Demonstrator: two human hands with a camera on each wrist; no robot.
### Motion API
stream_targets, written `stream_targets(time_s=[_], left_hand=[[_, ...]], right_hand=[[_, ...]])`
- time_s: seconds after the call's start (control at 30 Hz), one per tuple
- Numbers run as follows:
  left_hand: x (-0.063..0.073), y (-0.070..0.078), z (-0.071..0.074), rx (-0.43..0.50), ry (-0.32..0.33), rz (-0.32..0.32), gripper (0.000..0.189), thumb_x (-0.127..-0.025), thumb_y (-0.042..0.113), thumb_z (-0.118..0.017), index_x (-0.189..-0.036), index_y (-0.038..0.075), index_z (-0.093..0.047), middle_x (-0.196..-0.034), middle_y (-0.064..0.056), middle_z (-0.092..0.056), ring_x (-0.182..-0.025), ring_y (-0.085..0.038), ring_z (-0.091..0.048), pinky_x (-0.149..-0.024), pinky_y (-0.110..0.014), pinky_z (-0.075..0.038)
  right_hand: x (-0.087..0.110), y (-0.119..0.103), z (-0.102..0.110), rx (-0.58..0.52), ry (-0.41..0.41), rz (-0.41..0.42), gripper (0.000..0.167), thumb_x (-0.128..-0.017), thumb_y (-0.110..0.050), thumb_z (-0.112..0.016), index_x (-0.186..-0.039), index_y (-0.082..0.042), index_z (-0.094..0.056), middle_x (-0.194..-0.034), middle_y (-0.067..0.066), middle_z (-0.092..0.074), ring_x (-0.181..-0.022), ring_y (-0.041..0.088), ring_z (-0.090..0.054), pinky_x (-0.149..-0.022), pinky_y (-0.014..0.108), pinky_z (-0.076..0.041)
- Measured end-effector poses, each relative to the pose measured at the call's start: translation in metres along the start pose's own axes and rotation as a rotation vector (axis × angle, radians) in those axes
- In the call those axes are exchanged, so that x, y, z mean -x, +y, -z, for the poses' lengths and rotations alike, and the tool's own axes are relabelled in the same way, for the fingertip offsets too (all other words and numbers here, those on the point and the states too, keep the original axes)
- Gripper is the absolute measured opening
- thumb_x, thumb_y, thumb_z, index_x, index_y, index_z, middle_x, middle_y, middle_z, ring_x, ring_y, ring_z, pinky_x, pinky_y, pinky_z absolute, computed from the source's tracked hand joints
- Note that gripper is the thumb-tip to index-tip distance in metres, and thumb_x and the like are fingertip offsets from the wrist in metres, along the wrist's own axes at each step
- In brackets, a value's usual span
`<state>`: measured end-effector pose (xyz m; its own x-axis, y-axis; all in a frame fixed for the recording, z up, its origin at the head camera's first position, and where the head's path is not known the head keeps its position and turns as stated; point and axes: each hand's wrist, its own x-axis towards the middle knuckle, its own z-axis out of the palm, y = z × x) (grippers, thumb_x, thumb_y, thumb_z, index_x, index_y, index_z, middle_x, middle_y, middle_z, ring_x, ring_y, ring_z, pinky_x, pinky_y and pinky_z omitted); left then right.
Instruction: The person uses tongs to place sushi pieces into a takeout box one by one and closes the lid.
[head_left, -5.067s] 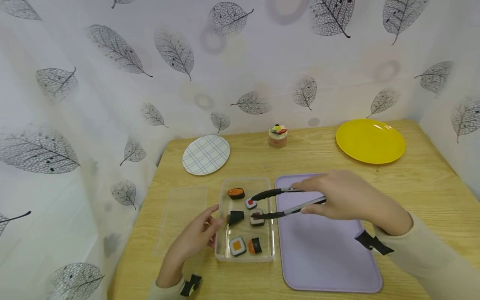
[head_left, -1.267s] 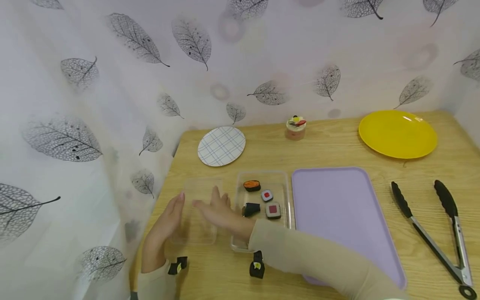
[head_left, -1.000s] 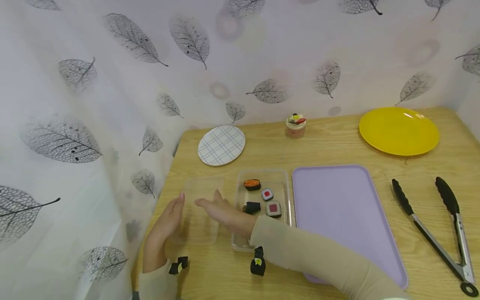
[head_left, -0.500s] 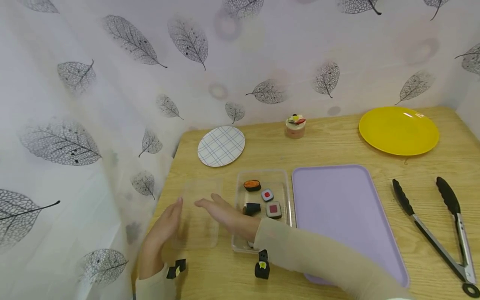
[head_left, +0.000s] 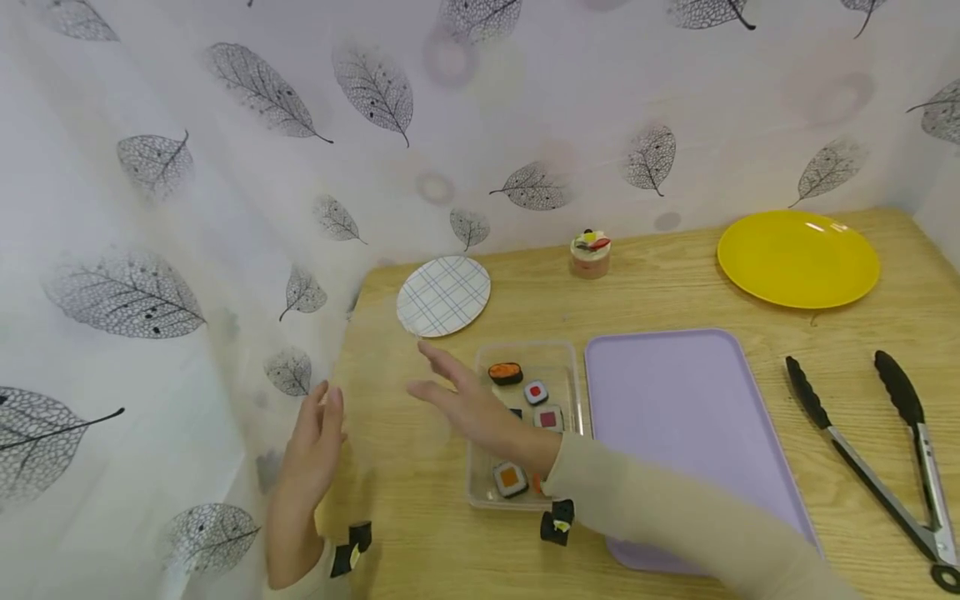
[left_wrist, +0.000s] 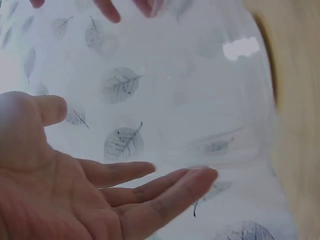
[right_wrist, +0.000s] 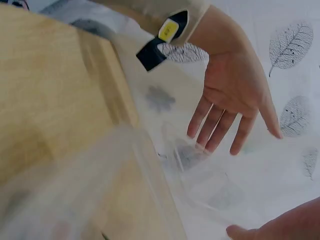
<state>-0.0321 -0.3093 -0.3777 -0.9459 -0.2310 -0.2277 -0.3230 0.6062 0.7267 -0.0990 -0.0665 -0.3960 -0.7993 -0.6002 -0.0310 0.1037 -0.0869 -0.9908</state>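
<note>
A clear plastic lid (left_wrist: pixel 240 49), barely visible in the head view, is up off the table between my two hands. The fingers of my left hand (head_left: pixel 303 458) are straight, fingertips at the lid's edge in both wrist views. From the other side, my right hand (head_left: pixel 480 408) reaches across with thumb and forefinger extended and spread, its thumb near the lid in the right wrist view. Beneath my right wrist stands a clear box (head_left: pixel 487 502) with several toy sushi pieces, among them an orange-topped one (head_left: pixel 506 372) and a square roll (head_left: pixel 510 479); my hand partly covers others.
A lilac tray (head_left: pixel 667 400) lies right of the box, under my right sleeve. Tongs (head_left: pixel 862 462) lie spread at the far right. Behind are a checked plate (head_left: pixel 444 296), a small toy cake (head_left: pixel 590 254) and a yellow plate (head_left: pixel 798 258). A leaf-print curtain (head_left: pixel 375 183) borders the table.
The tongs, earlier in my right hand, now lie on the table. My left hand has left the box. The lid has risen from the table between both hands, which have moved farther apart.
</note>
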Motion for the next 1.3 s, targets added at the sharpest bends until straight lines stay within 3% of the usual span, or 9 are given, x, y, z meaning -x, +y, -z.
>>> stream_targets(time_s=[0.13, 0.23, 0.33, 0.6, 0.73, 0.87, 1.07, 1.17, 1.3], left_hand=[[-0.001, 0.016, -0.011, 0.076, 0.097, -0.078, 0.074, -0.113, 0.054, -0.029, -0.17, 0.014, -0.007, -0.159, -0.025, -0.04, -0.14, -0.044, -0.053, -0.116, -0.051, -0.052], [-0.001, 0.027, -0.02, 0.165, 0.145, -0.145, 0.068, -0.115, 0.044, -0.034, -0.169, 0.01, -0.012, -0.153, -0.024, -0.042, -0.137, -0.036, -0.052, -0.106, -0.029, -0.059], [0.0, 0.037, -0.029, 0.23, 0.164, -0.192, 0.066, -0.115, 0.04, -0.036, -0.169, 0.008, -0.015, -0.152, -0.023, -0.038, -0.134, -0.031, -0.05, -0.098, -0.011, -0.056], [-0.001, 0.056, -0.049, 0.359, 0.22, -0.344, 0.052, -0.117, 0.029, -0.032, -0.16, 0.001, -0.033, -0.13, -0.016, -0.049, -0.124, -0.02, -0.054, -0.103, -0.013, -0.055], [0.004, 0.061, -0.055, 0.411, 0.177, -0.393, 0.052, -0.117, 0.029, -0.028, -0.159, -0.001, -0.033, -0.137, -0.016, -0.049, -0.136, -0.027, -0.052, -0.111, -0.015, -0.051], [0.012, 0.063, -0.058, 0.43, 0.117, -0.383, 0.06, -0.117, 0.038, -0.02, -0.159, -0.002, -0.031, -0.146, -0.021, -0.048, -0.146, -0.034, -0.047, -0.115, -0.013, -0.046], [0.016, 0.063, -0.065, 0.505, 0.052, -0.419, 0.067, -0.116, 0.042, -0.014, -0.147, -0.01, -0.042, -0.152, -0.031, -0.047, -0.139, -0.013, -0.057, -0.115, -0.016, -0.048], [0.013, 0.058, -0.071, 0.493, -0.009, -0.489, 0.058, -0.118, 0.032, -0.019, -0.147, -0.013, -0.04, -0.157, -0.029, -0.043, -0.142, -0.006, -0.053, -0.118, -0.016, -0.044], [0.011, 0.051, -0.08, 0.44, -0.073, -0.568, 0.042, -0.116, 0.014, -0.034, -0.15, -0.011, -0.038, -0.161, -0.025, -0.041, -0.152, -0.012, -0.043, -0.122, -0.018, -0.038]], right_hand=[[0.006, -0.007, 0.019, 0.001, 0.02, 0.169, 0.07, -0.109, -0.025, -0.057, -0.168, -0.013, -0.023, -0.175, 0.006, -0.021, -0.162, 0.029, -0.021, -0.134, 0.057, -0.026], [0.01, -0.01, 0.03, 0.002, 0.054, 0.237, 0.069, -0.108, -0.017, -0.056, -0.167, -0.007, -0.021, -0.173, 0.012, -0.023, -0.162, 0.03, -0.022, -0.135, 0.054, -0.023], [0.014, -0.013, 0.038, 0.0, 0.083, 0.264, 0.068, -0.109, -0.015, -0.052, -0.167, -0.002, -0.019, -0.172, 0.016, -0.022, -0.163, 0.033, -0.02, -0.136, 0.053, -0.019], [0.024, -0.02, 0.058, 0.021, 0.09, 0.201, 0.068, -0.113, -0.033, -0.036, -0.169, -0.006, -0.009, -0.178, 0.008, -0.011, -0.166, 0.027, -0.007, -0.137, 0.053, -0.013], [0.034, -0.021, 0.063, 0.064, 0.114, 0.232, 0.063, -0.114, -0.034, -0.032, -0.169, -0.01, -0.011, -0.178, 0.007, -0.009, -0.166, 0.026, -0.006, -0.137, 0.055, -0.011], [0.045, -0.021, 0.068, 0.131, 0.131, 0.281, 0.058, -0.115, -0.04, -0.024, -0.169, -0.017, -0.015, -0.177, 0.004, -0.012, -0.165, 0.026, -0.008, -0.136, 0.059, -0.012], [0.059, -0.014, 0.074, 0.193, 0.152, 0.34, 0.062, -0.115, -0.045, -0.01, -0.165, -0.014, -0.029, -0.178, 0.005, -0.011, -0.166, 0.026, -0.002, -0.135, 0.064, -0.003], [0.063, -0.008, 0.074, 0.263, 0.14, 0.297, 0.061, -0.115, -0.047, -0.014, -0.166, -0.018, -0.03, -0.179, 0.003, 0.001, -0.166, 0.024, 0.012, -0.13, 0.073, 0.005], [0.069, 0.0, 0.072, 0.403, 0.145, 0.293, 0.056, -0.116, -0.042, -0.028, -0.168, -0.022, -0.026, -0.178, 0.004, 0.012, -0.164, 0.026, 0.022, -0.126, 0.079, 0.007]])
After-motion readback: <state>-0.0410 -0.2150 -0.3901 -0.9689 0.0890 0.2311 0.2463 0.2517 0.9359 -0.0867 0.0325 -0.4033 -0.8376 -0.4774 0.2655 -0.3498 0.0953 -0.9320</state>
